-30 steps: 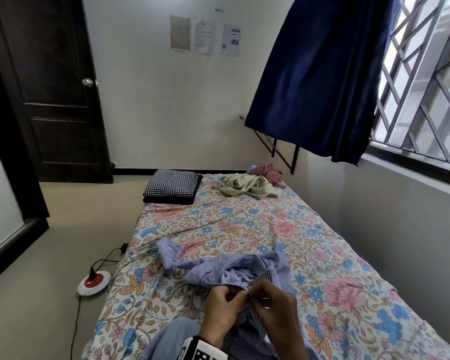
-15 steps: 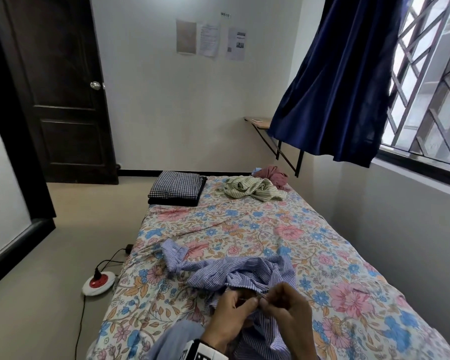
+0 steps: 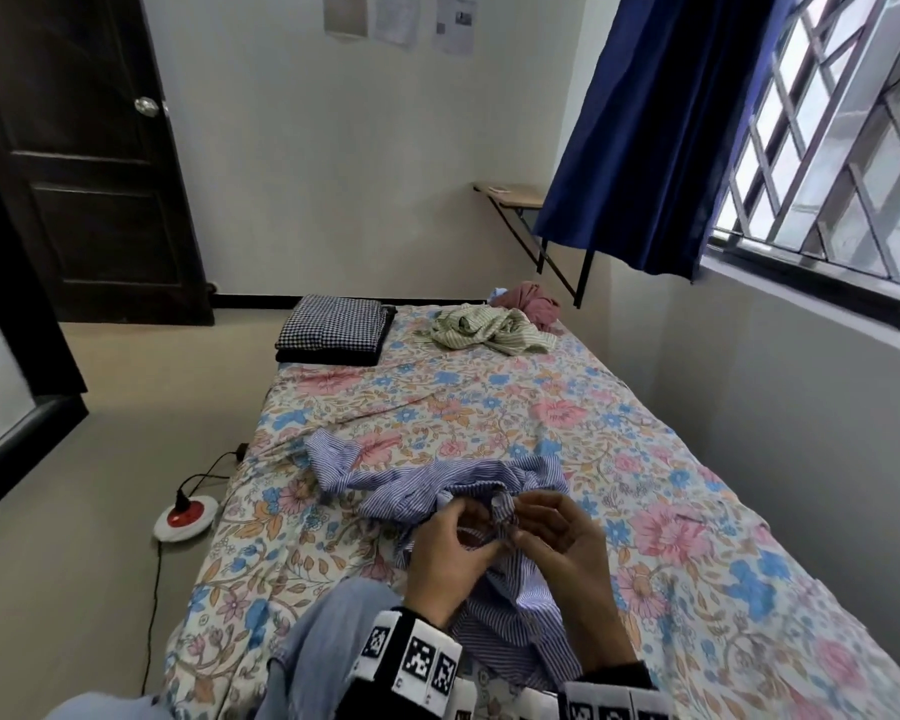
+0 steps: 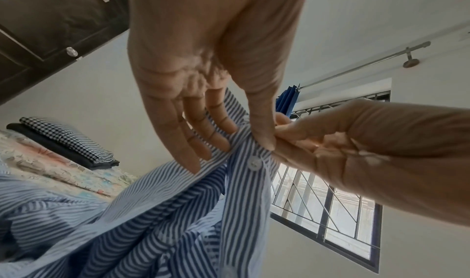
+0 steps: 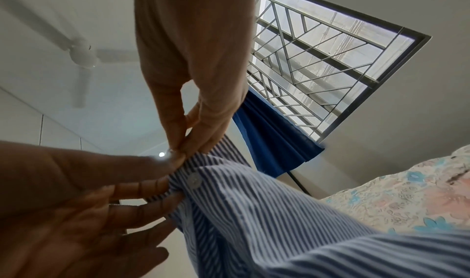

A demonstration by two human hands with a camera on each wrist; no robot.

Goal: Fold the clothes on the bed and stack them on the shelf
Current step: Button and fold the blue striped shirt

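Note:
A blue-and-white striped shirt (image 3: 417,485) lies rumpled on the near part of the bed (image 3: 489,407). My left hand (image 3: 450,545) and right hand (image 3: 557,543) are side by side over it, each pinching the shirt's front edge just above a white button (image 4: 255,163). The wrist views show the striped shirt (image 4: 142,222) (image 5: 267,212) hanging below both hands, with the button (image 5: 193,180) under the pinch. A wall shelf (image 3: 513,193) stands at the far end by the curtain.
At the bed's far end lie a folded checked-and-dark stack (image 3: 333,330), a crumpled green striped garment (image 3: 484,331) and a pink one (image 3: 533,298). A red-and-white socket (image 3: 185,518) with cable sits on the floor left. Wall and window are right, a dark door (image 3: 74,148) left.
Both hands stay together on the shirt's front edge, working at it with small finger movements. The head camera has tilted down and moved slightly closer.

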